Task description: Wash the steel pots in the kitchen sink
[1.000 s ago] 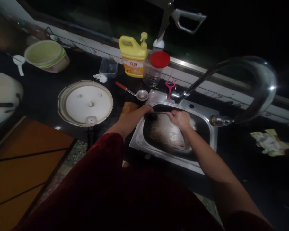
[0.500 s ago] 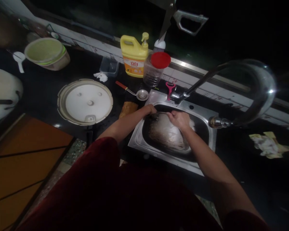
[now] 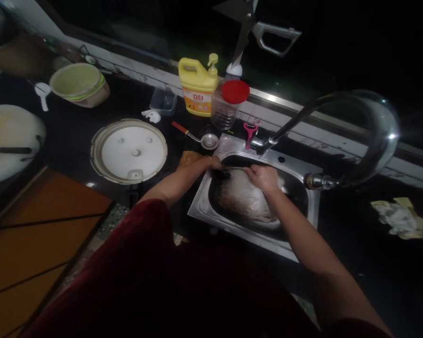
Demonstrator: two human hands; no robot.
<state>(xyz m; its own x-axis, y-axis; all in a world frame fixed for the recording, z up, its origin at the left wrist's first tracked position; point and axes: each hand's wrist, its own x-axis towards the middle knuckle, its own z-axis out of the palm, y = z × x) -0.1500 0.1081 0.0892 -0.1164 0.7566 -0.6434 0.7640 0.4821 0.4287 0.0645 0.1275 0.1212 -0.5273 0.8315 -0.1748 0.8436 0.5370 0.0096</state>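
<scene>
Scrubbing judged in hand. Pale item [image 3: 245, 199] lain in sink [image 3: 246, 234], far edge clasped by right hand [image 3: 264, 177]; dark scrubber [image 3: 224, 173] gripped by left hand [image 3: 214, 163]. Next move: steady hold required, tap [image 3: 373, 136] water needed.

Two red characters, 立白, are printed on the label [image 3: 196, 99] of the yellow bottle [image 3: 196, 80]. Nothing else can be read.

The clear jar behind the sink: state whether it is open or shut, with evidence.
Shut. The jar stands upright beside the yellow bottle, its red lid seated on top.
</scene>
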